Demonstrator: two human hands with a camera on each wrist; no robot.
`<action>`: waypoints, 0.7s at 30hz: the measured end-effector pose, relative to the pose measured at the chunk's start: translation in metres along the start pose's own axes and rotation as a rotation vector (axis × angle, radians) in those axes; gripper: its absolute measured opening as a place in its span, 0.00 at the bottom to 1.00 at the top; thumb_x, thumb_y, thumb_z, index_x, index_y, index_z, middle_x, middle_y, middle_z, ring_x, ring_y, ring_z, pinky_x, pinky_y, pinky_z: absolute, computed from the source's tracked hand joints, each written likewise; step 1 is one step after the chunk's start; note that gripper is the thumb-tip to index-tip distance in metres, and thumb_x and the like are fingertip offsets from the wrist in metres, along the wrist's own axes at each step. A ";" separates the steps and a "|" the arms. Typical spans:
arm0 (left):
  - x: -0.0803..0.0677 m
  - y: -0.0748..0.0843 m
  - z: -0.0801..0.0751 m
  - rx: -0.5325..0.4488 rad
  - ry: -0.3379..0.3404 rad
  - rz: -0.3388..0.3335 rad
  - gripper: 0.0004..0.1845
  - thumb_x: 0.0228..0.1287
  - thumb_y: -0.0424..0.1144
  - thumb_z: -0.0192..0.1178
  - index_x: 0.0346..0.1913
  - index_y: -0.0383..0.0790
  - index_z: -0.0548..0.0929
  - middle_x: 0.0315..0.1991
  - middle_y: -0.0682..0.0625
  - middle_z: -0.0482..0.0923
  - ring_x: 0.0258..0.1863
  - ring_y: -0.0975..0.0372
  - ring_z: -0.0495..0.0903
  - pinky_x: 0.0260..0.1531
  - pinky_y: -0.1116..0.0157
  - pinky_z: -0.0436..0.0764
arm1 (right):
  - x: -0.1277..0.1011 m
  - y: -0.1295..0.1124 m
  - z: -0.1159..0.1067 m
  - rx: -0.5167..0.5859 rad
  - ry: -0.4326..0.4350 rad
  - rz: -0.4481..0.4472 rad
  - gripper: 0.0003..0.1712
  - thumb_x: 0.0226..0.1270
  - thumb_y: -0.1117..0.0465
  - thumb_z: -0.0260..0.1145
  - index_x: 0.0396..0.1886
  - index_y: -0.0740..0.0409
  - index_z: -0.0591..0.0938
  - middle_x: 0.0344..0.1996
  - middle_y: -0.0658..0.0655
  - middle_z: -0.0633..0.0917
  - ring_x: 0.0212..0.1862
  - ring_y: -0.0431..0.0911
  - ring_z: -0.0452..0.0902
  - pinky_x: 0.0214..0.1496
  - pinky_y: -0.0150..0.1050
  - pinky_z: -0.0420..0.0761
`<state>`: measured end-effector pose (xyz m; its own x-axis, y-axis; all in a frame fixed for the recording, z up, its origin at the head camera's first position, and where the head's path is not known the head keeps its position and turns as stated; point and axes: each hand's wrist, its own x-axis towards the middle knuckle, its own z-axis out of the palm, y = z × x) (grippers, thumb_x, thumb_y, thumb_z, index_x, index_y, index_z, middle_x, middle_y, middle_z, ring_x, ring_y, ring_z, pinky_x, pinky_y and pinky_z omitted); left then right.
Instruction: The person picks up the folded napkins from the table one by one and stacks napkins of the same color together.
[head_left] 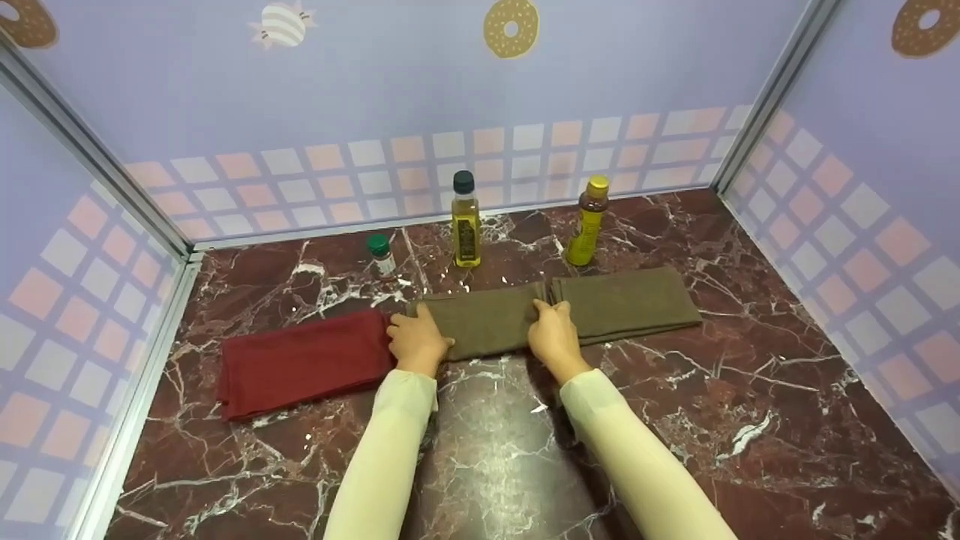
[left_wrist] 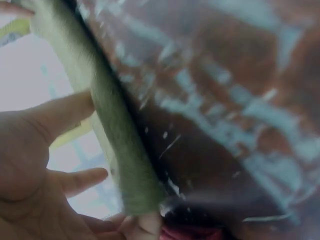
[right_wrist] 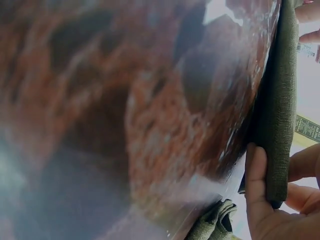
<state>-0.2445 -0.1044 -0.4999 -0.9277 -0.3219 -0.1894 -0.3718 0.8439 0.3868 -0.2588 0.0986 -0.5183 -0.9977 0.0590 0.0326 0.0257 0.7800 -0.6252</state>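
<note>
Marble-look tabletop (head_left: 750, 465), checker-print wall (head_left: 375, 90) behind. Middle olive cloth (head_left: 487, 319) lies folded between red cloth (head_left: 307, 360) and right-hand olive cloth (head_left: 626, 304). Left hand (head_left: 418, 341) grips its left end, right hand (head_left: 555, 334) pinches the right end, thumb opposite fingers. Can't tell if it's clear of the surface. I'd hold both ends level, tension light and equal, all layers pinched together so folds don't slip or snag the neighbours.
</note>
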 end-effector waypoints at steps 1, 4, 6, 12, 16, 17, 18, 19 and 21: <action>0.001 0.000 -0.002 -0.018 -0.006 -0.011 0.42 0.56 0.45 0.74 0.70 0.38 0.64 0.56 0.24 0.64 0.55 0.37 0.69 0.48 0.45 0.79 | 0.000 0.000 0.000 0.000 0.000 0.003 0.28 0.63 0.71 0.52 0.64 0.64 0.77 0.49 0.69 0.75 0.41 0.64 0.80 0.46 0.54 0.80; 0.006 0.001 -0.004 -0.029 -0.023 -0.019 0.44 0.52 0.46 0.76 0.68 0.39 0.64 0.56 0.24 0.67 0.56 0.37 0.70 0.48 0.45 0.78 | 0.001 0.001 0.000 0.004 -0.005 0.007 0.29 0.62 0.71 0.52 0.64 0.64 0.77 0.49 0.70 0.74 0.41 0.64 0.80 0.47 0.54 0.80; 0.008 0.000 -0.004 -0.011 -0.028 -0.010 0.47 0.51 0.47 0.77 0.70 0.41 0.62 0.59 0.25 0.67 0.59 0.37 0.67 0.54 0.45 0.75 | 0.002 0.001 0.000 0.008 -0.007 0.004 0.29 0.62 0.71 0.52 0.64 0.64 0.77 0.49 0.70 0.74 0.41 0.64 0.80 0.47 0.54 0.80; 0.012 -0.006 -0.002 -0.073 0.011 0.029 0.46 0.47 0.46 0.79 0.66 0.42 0.65 0.58 0.28 0.64 0.55 0.36 0.72 0.54 0.44 0.73 | 0.003 0.001 -0.001 0.021 0.001 -0.002 0.28 0.62 0.71 0.54 0.64 0.65 0.77 0.49 0.69 0.73 0.41 0.64 0.80 0.47 0.54 0.80; 0.008 -0.014 -0.004 -0.193 -0.026 0.044 0.34 0.55 0.40 0.73 0.63 0.42 0.69 0.57 0.27 0.63 0.50 0.36 0.77 0.48 0.44 0.78 | 0.003 0.002 -0.001 0.027 -0.023 0.013 0.30 0.62 0.70 0.56 0.66 0.63 0.76 0.51 0.69 0.73 0.42 0.63 0.79 0.47 0.53 0.79; 0.008 -0.016 -0.006 -0.203 -0.028 0.058 0.29 0.59 0.39 0.69 0.62 0.41 0.70 0.57 0.26 0.65 0.50 0.35 0.77 0.48 0.44 0.78 | 0.003 0.002 -0.002 0.027 -0.032 0.017 0.30 0.62 0.69 0.57 0.67 0.62 0.76 0.52 0.69 0.73 0.42 0.63 0.79 0.48 0.53 0.79; 0.007 -0.018 -0.007 -0.209 -0.027 0.073 0.25 0.63 0.38 0.66 0.61 0.41 0.72 0.56 0.25 0.68 0.51 0.36 0.77 0.49 0.44 0.77 | 0.004 0.001 -0.003 0.030 -0.041 0.022 0.30 0.62 0.69 0.57 0.67 0.61 0.75 0.52 0.69 0.73 0.43 0.63 0.79 0.48 0.53 0.79; 0.007 -0.019 -0.009 -0.208 -0.026 0.090 0.22 0.65 0.37 0.62 0.61 0.40 0.74 0.56 0.26 0.71 0.51 0.36 0.77 0.50 0.44 0.76 | 0.004 0.001 -0.004 0.032 -0.048 0.025 0.30 0.62 0.68 0.58 0.67 0.60 0.75 0.53 0.70 0.73 0.44 0.63 0.79 0.49 0.54 0.79; 0.007 -0.022 -0.012 -0.203 -0.019 0.124 0.18 0.68 0.36 0.56 0.59 0.40 0.77 0.55 0.29 0.76 0.53 0.38 0.77 0.52 0.45 0.75 | 0.005 0.001 -0.007 0.034 -0.064 0.029 0.30 0.62 0.68 0.59 0.67 0.60 0.75 0.54 0.70 0.73 0.45 0.63 0.79 0.50 0.54 0.78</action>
<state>-0.2436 -0.1304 -0.4989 -0.9665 -0.2113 -0.1456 -0.2564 0.7725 0.5809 -0.2632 0.1041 -0.5137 -0.9986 0.0399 -0.0351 0.0532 0.7570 -0.6513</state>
